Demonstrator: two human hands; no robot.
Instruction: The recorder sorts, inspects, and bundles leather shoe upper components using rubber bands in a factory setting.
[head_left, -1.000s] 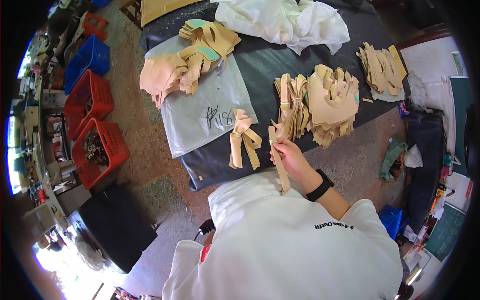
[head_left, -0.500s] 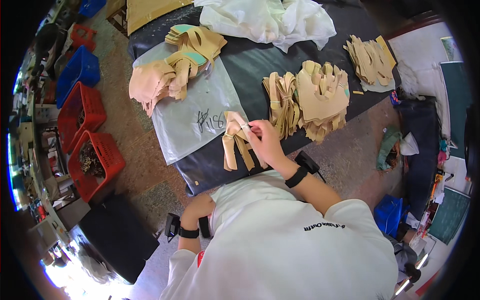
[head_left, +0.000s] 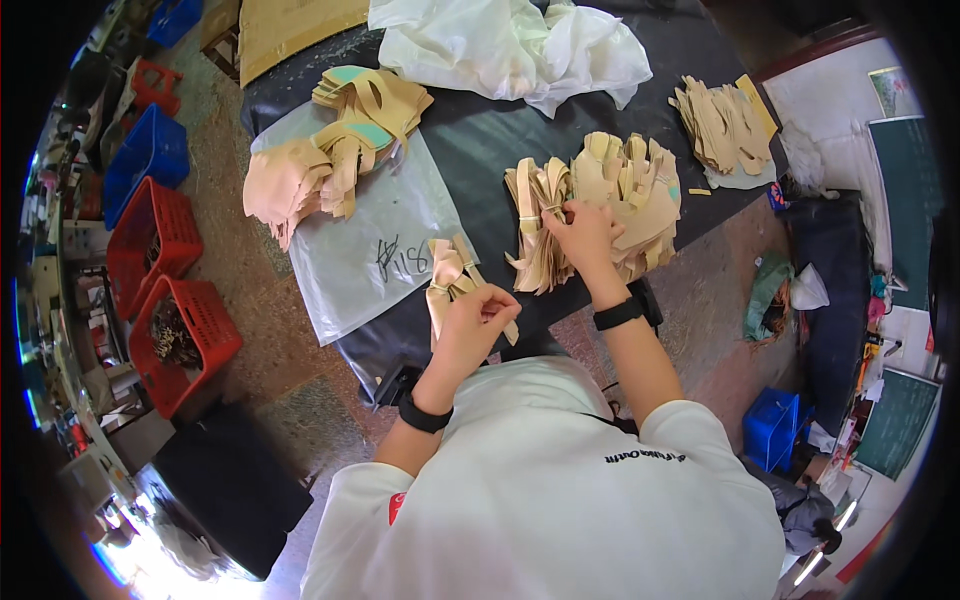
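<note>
My left hand (head_left: 478, 322) is closed, its fingers curled together over the lower part of a small group of beige strips (head_left: 447, 265) at the table's near edge. Whatever its fingertips may hold is too small to make out. To the right, my right hand (head_left: 590, 240) has its thumb and fingers closed on a standing bundle of beige strips (head_left: 531, 205), bound around the middle. Right behind that hand lies a larger stack of beige cut pieces (head_left: 655, 200), partly covered by it.
A clear plastic sheet (head_left: 350, 285) with dark handwriting lies at left on the black-covered table (head_left: 480, 140). More beige pieces (head_left: 290, 180) rest on its far end. Crumpled white plastic (head_left: 510, 50) lies at the back, another beige stack (head_left: 720, 125) far right. Red crates (head_left: 190, 340) stand on the floor.
My right hand has left the small strips and moved right to the bound bundle. My left hand has come up from beside my body onto the small strips. The view has shifted slightly.
</note>
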